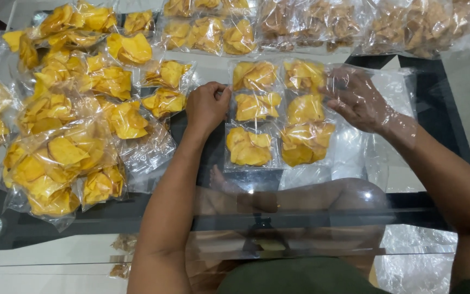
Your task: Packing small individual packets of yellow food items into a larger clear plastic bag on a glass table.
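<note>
**Two hands over six clear packets of yellow chips on a glass desk**

The fingers of the left hand (206, 106) are curled in and pinched on the top-left edge of a clear packet of yellow chips (254, 75), the uppermost in the left column of a small block of six packets. The right hand (357, 99) lies behind a sheet of clear plastic bag (393, 92); its fingers are loosely spread and bent downward, their tips at the right edge of the upper right-hand packet (304, 74). Whether they grip the plastic or only rest on it cannot be told through the glare.

Between the two hands the block runs in two columns of three. Below the pinched packet sit the middle-left packet (257, 106) and the lower-left packet (249, 147); on the right, the middle-right packet (305, 109) and the lower-right packet (305, 142). Neighbours touch or slightly overlap at their sealed edges.

To the left of the left forearm a loose heap of filled chip packets (66, 136) spreads across the desk, piled on one another. Along the far edge lies a row of bags with paler, brownish chips (354, 24). Empty clear bags (414, 261) are stacked at the near right. The glass desk (452, 141) has a dark surface, and the person's legs show through it.
</note>
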